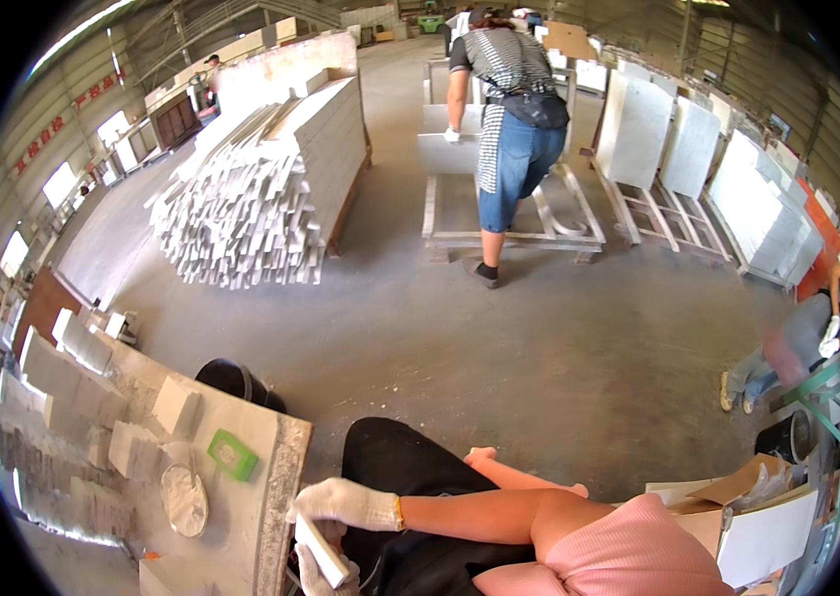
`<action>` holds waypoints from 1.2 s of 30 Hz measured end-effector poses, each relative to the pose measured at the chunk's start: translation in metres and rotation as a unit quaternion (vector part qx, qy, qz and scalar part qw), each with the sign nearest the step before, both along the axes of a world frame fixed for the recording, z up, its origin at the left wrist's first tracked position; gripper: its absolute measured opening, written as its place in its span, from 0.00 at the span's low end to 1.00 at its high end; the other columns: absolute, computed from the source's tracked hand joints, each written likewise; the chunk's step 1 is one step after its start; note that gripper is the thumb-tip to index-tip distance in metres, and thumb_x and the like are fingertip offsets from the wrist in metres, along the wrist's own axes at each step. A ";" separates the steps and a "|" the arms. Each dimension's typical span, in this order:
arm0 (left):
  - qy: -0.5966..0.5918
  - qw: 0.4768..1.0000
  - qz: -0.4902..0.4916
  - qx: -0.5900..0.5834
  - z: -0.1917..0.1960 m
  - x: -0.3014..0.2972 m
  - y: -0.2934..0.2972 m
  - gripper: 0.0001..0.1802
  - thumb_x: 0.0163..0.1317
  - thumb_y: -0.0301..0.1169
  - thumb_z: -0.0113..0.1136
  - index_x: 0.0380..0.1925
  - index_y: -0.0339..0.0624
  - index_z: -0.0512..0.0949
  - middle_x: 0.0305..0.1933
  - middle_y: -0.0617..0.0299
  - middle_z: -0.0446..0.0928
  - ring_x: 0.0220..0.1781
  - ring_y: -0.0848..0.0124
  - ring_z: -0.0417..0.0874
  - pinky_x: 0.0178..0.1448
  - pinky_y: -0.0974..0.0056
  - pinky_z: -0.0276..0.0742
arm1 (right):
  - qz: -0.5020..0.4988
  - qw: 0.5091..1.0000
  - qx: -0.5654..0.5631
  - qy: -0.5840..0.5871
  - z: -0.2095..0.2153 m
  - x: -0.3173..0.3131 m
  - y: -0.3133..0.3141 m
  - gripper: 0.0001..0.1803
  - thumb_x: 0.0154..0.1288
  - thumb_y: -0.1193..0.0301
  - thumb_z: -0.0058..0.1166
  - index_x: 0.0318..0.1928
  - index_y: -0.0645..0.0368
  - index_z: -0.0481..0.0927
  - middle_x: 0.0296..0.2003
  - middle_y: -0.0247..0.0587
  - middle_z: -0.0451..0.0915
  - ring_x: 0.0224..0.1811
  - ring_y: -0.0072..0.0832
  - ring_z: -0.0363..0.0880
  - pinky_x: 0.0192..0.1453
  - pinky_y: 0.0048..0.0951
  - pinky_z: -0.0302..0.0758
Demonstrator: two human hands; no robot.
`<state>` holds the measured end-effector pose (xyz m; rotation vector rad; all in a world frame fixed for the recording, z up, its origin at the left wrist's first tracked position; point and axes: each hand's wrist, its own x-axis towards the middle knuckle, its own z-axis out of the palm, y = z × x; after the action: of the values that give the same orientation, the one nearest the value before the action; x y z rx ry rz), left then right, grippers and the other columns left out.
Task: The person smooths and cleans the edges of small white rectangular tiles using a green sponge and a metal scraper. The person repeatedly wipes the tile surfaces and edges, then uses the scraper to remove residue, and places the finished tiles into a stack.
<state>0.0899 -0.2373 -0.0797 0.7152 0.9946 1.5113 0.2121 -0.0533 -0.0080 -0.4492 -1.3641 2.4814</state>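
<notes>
Both of my hands wear off-white work gloves and meet at the bottom centre, beside the table's corner. My right hand [349, 504] is closed on the upper end of a narrow white stone strip [323, 551]. Lower down, my left hand [313, 573] is wrapped round the same strip, partly cut off by the bottom edge. The strip slants from upper left to lower right. A black apron [390, 472] lies behind the hands. Closest on the dusty table [276, 467] are a round dish of pale powder [184, 500] and a green block [231, 455].
Pale stone blocks [174, 405] and stacked slabs crowd the table's left. Behind it stands a black bucket [231, 382]. A large pile of white strips [251, 209] fills the far left. One person [514, 109] bends over a rack; another [807, 333] is at right, near cardboard boxes [772, 536].
</notes>
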 end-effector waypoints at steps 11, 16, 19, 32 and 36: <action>-0.107 0.959 0.246 -0.090 0.072 0.017 0.027 0.18 0.72 0.34 0.61 0.55 0.34 0.76 0.46 0.64 0.82 0.45 0.76 0.83 0.51 0.67 0.82 | -0.091 0.995 -0.039 -0.028 0.011 0.023 0.003 0.31 0.82 0.49 0.39 0.61 0.65 0.77 0.38 0.37 0.85 0.33 0.19 0.81 0.35 0.21 0.73; -0.111 0.952 0.262 -0.110 0.081 0.034 0.028 0.20 0.71 0.39 0.62 0.53 0.36 0.75 0.43 0.60 0.83 0.41 0.73 0.84 0.48 0.67 0.82 | -0.076 0.995 -0.026 -0.051 0.010 0.033 0.006 0.34 0.80 0.45 0.41 0.62 0.65 0.76 0.39 0.40 0.83 0.34 0.24 0.80 0.39 0.27 0.73; -0.100 0.953 0.260 -0.121 0.076 0.030 0.027 0.20 0.69 0.37 0.64 0.55 0.35 0.75 0.44 0.60 0.83 0.42 0.73 0.84 0.48 0.67 0.82 | -0.079 0.994 -0.011 -0.074 0.009 0.031 0.004 0.36 0.78 0.43 0.42 0.63 0.65 0.75 0.39 0.39 0.84 0.35 0.24 0.80 0.39 0.27 0.73; -0.076 0.961 0.244 -0.106 0.083 0.017 0.011 0.20 0.69 0.34 0.65 0.55 0.33 0.77 0.45 0.62 0.83 0.42 0.76 0.83 0.49 0.68 0.80 | 0.005 0.987 0.147 -0.066 0.035 0.010 -0.004 0.37 0.62 0.70 0.67 0.70 0.66 0.69 0.53 0.42 0.80 0.56 0.27 0.77 0.63 0.31 0.72; -0.055 0.960 0.249 -0.112 0.089 0.014 0.007 0.20 0.68 0.35 0.66 0.54 0.33 0.77 0.43 0.63 0.83 0.41 0.78 0.82 0.48 0.69 0.79 | -0.053 0.982 0.172 -0.050 0.032 -0.013 0.009 0.30 0.66 0.71 0.65 0.66 0.67 0.73 0.43 0.38 0.82 0.46 0.22 0.79 0.54 0.26 0.76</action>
<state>0.1041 -0.2299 0.0092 0.2195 1.2980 1.8053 0.1986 -0.0443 0.0243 -0.5547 -1.7176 2.1060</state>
